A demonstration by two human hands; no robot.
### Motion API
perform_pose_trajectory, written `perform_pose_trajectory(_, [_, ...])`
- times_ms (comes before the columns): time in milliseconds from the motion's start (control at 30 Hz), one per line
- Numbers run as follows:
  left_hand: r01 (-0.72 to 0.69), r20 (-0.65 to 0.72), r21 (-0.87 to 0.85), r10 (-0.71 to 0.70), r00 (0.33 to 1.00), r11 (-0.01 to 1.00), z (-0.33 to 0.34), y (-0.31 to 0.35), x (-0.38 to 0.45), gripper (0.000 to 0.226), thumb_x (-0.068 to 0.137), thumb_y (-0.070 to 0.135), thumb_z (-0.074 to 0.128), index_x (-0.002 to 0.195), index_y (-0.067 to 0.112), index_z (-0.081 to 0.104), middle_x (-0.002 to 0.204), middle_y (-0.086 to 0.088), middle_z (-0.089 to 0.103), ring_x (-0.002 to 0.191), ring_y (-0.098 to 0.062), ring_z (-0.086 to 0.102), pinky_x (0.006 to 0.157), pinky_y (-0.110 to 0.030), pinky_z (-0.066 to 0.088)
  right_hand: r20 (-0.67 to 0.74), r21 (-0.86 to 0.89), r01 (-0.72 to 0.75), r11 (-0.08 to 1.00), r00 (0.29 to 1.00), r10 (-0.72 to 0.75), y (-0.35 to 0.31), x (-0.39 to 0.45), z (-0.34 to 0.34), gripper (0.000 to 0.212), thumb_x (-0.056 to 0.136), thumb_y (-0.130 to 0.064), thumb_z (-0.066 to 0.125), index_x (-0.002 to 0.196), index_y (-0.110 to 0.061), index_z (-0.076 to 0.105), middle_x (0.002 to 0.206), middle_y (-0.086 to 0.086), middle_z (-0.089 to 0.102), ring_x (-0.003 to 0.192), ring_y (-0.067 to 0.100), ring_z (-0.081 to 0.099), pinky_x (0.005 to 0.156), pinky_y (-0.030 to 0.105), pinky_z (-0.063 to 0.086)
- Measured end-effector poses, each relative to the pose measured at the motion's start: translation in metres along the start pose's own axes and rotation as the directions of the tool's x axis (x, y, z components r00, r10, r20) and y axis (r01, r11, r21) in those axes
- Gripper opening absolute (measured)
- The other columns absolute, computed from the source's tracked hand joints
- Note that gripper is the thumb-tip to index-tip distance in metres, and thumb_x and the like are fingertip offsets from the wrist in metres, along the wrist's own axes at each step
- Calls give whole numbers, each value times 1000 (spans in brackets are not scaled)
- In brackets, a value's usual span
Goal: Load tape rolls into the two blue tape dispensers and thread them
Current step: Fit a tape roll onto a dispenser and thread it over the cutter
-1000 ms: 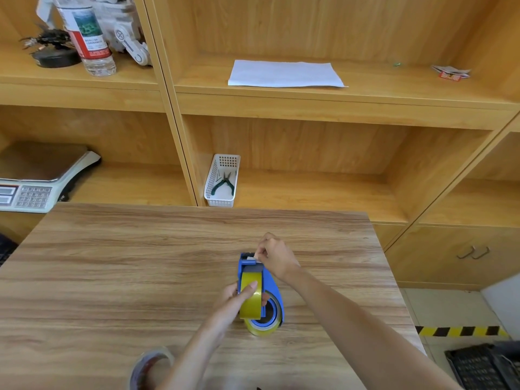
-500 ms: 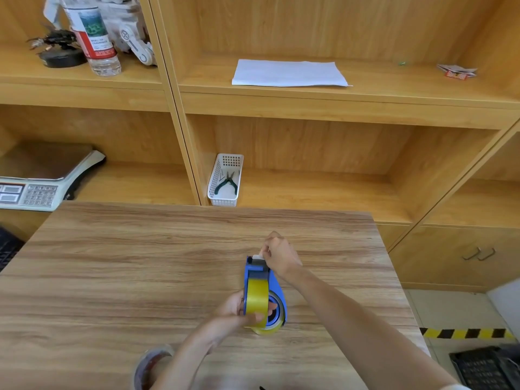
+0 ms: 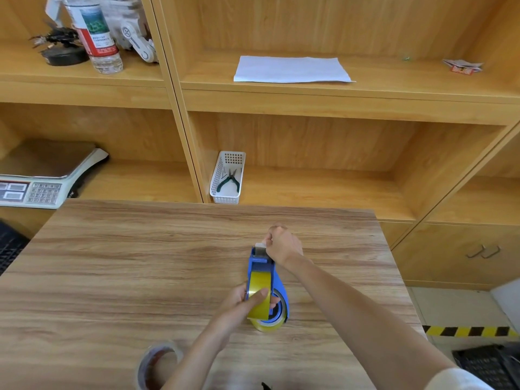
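A blue tape dispenser [image 3: 280, 287] stands on edge on the wooden table [image 3: 140, 263], with a yellowish tape roll [image 3: 259, 302] seated in it. My left hand [image 3: 242, 304] grips the roll and the dispenser's rear, thumb across the tape. My right hand [image 3: 282, 244] pinches the tape end at the dispenser's front, by the cutter. A second, clear tape roll [image 3: 157, 364] lies on the table near the front edge, partly behind my left forearm. Only one dispenser is in view.
Wooden shelves stand behind the table. A white basket with pliers [image 3: 228, 178], a weighing scale [image 3: 42, 175], a water bottle [image 3: 97, 35] and a sheet of paper [image 3: 291, 69] sit on them. A black crate [image 3: 489, 367] is on the floor at right.
My left thumb has shifted over the top of the roll. My right hand stays at the dispenser's front with the tape end. The camera has drifted slightly.
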State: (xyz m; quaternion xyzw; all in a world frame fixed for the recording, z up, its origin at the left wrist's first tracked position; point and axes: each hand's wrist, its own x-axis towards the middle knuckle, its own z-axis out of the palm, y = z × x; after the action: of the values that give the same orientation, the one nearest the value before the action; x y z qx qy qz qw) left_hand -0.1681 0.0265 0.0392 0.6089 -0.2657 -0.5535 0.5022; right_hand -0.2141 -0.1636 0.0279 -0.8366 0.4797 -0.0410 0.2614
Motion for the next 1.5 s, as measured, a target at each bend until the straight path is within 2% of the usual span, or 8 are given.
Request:
perform_pose_trajectory(267, [-54, 202, 32, 47, 978, 998, -4, -19, -2, 35, 87, 9, 68, 121, 4, 60, 120, -11, 73, 118, -28, 65, 99, -38, 52, -23, -89, -31, 996, 999, 29, 8, 4, -9, 18, 90, 1, 49, 99, -12, 59, 117, 3, 56, 84, 24, 57, 70, 32, 42])
perform_pose_trajectory(467, [36, 42, 27, -37, 998, 999, 2, -6, -3, 42, 93, 44, 63, 107, 5, 72, 99, -12, 79, 97, -25, 74, 87, -29, 56, -28, -93, -36, 995, 999, 34, 9, 7, -7, 14, 91, -1, 52, 101, -8, 59, 127, 3, 47, 89, 28, 64, 72, 36, 49])
perform_pose_trajectory(633, [24, -43, -1, -24, 999, 1000, 4, -7, -1, 36, 97, 32, 57, 106, -1, 69, 92, -14, 79, 85, -20, 76, 69, -15, 54, -28, -112, -55, 992, 998, 52, 10, 8, -8, 16, 90, -1, 53, 103, -9, 59, 140, 6, 48, 90, 25, 65, 72, 36, 50])
perform_pose_trajectory(767, [15, 52, -5, -14, 999, 1000, 2, -8, -7, 29, 100, 27, 54, 113, 5, 66, 101, -10, 79, 100, -20, 74, 73, -8, 50, -17, -130, -69, 989, 998, 68, 14, 9, -8, 17, 89, -3, 54, 103, -11, 59, 124, 6, 58, 91, 25, 63, 72, 33, 47])
perform_pose_trajectory(967, [-7, 160, 26, 3, 987, 1000, -3, -11, -10, 32, 100, 27, 55, 121, 3, 62, 111, -9, 77, 108, -25, 71, 90, -24, 54, -4, -73, -125, 989, 992, 125, 22, 13, -3, 17, 90, -6, 52, 103, -12, 61, 112, 5, 64, 98, 26, 65, 80, 36, 53])
perform_pose_trajectory(1133, [-38, 176, 14, 35, 984, 999, -12, -18, -13, 37, 95, 28, 59, 121, 2, 60, 111, -15, 76, 108, -27, 71, 88, -27, 54, 305, 123, -228, 966, 935, 182, 33, 29, -13, 18, 87, -2, 57, 72, -11, 51, 85, 6, 62, 80, 17, 64, 72, 31, 58])
perform_pose_trajectory(1300, [-65, 180, -15, 67, 981, 998, -22, -24, -18, 56, 87, 45, 68, 125, 5, 59, 114, -19, 73, 112, -31, 68, 95, -37, 53, 641, 352, -552, 756, 730, 235, 42, 15, -28, 15, 91, -11, 65, 105, -6, 65, 86, 3, 69, 71, 10, 68, 66, 25, 58])
perform_pose_trajectory(1500, [-82, 164, -19, 84, 983, 996, -27, -24, -13, 52, 86, 46, 70, 122, 9, 64, 110, -17, 75, 103, -23, 70, 88, -30, 52, 819, 529, -817, 228, 563, 116, 51, -13, -3, 12, 93, -6, 59, 82, -4, 65, 75, 12, 74, 75, 24, 70, 55, 33, 61])
